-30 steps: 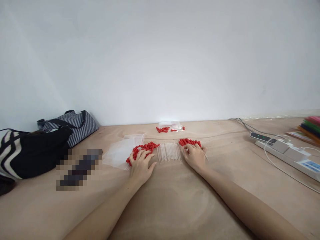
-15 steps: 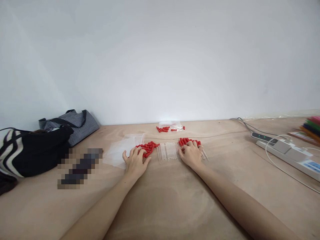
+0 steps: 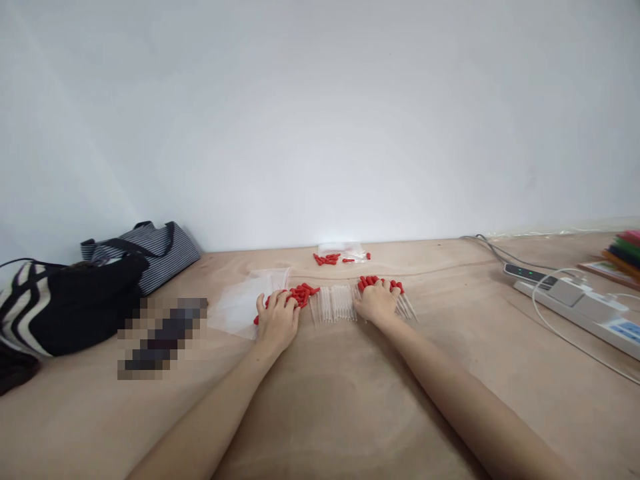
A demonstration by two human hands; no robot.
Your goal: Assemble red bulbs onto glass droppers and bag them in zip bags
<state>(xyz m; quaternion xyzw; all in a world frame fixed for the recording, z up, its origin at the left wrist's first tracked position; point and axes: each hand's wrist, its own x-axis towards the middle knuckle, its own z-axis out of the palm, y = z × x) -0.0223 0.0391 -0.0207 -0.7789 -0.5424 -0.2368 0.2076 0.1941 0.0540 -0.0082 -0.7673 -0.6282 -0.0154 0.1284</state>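
Note:
My left hand rests over a pile of red rubber bulbs, its fingers spread and bent, touching several of them. My right hand lies on top of a row of droppers with red bulbs. Its fingers are slightly apart over the bulbs, and the fingertips are partly hidden. The droppers' clear tips fan out beside this hand. Between both hands lies a row of clear thin tubes, set side by side.
Clear plastic bags lie left of the bulbs. Further back are more red bulbs and a small clear bag by the wall. A power strip with cables stands right; a striped bag and black bag are left.
My left hand has moved slightly right, and some red bulbs now show at its left side. My right hand has shifted a little left over the droppers, uncovering more tips.

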